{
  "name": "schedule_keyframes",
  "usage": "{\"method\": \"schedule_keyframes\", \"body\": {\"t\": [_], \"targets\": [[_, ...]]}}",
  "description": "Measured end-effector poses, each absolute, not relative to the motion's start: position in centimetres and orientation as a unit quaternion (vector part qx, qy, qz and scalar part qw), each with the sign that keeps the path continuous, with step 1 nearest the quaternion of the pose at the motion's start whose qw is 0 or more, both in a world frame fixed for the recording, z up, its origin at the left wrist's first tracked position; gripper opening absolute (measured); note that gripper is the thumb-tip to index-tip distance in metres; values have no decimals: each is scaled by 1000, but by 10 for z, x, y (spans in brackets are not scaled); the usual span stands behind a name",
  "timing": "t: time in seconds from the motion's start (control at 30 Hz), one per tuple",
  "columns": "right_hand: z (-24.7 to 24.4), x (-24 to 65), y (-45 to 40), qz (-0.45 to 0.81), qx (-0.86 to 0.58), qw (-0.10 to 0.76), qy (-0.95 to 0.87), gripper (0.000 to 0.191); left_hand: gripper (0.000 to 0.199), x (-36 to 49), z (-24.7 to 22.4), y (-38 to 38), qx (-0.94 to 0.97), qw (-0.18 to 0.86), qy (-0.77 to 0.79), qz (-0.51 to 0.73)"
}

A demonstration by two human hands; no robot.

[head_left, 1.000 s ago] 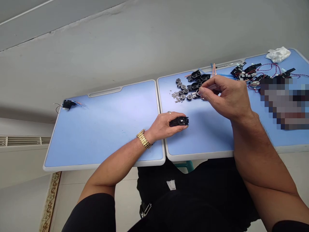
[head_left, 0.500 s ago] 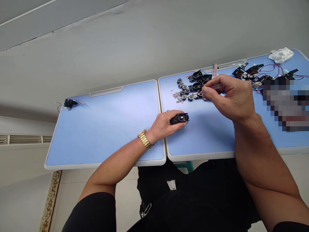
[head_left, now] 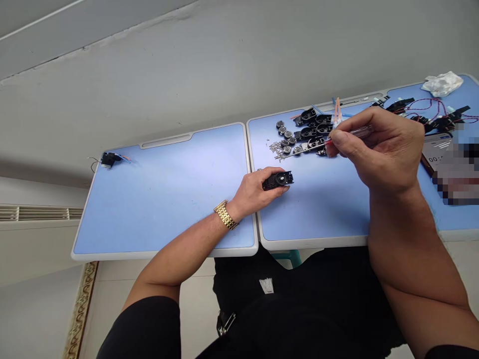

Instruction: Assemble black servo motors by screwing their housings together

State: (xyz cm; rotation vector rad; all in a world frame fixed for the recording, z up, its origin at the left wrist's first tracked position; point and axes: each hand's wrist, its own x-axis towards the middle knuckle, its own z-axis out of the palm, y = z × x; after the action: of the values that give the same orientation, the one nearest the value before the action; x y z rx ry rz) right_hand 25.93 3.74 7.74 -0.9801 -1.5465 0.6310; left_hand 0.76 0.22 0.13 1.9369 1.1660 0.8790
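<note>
My left hand (head_left: pixel 258 191) is closed round a black plastic housing (head_left: pixel 277 180) with a round part in its face, just above the blue table. Between the thumb and fingers of my right hand (head_left: pixel 377 144) is a screwdriver (head_left: pixel 362 132) with a clear handle and a long thin shaft. Its tip is at the lower edge of a pile of small screws (head_left: pixel 276 148). Round metal-rimmed parts (head_left: pixel 288 134) lie beside the screws. Several black housings (head_left: pixel 309 132) stand in rows behind the shaft, partly hidden by my right hand.
Black parts with red wires (head_left: pixel 441 119) and a crumpled white tissue (head_left: pixel 442 84) lie at the back right. A phone-like device (head_left: pixel 434 158), partly blurred, is at the right. A black wired part (head_left: pixel 110 159) sits on the left table's far corner. A seam divides the tables.
My right hand has moved right and slightly nearer, with the screwdriver now showing more of its shaft, and its tip at the screws. My left hand still holds the housing, almost unmoved.
</note>
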Motion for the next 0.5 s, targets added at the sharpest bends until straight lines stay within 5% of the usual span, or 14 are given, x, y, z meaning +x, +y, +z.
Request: {"method": "schedule_keyframes", "body": {"t": [0.5], "targets": [[80,262,35,304,-397,558,-662,12,45,7,-2,4,731,352,460,361]]}}
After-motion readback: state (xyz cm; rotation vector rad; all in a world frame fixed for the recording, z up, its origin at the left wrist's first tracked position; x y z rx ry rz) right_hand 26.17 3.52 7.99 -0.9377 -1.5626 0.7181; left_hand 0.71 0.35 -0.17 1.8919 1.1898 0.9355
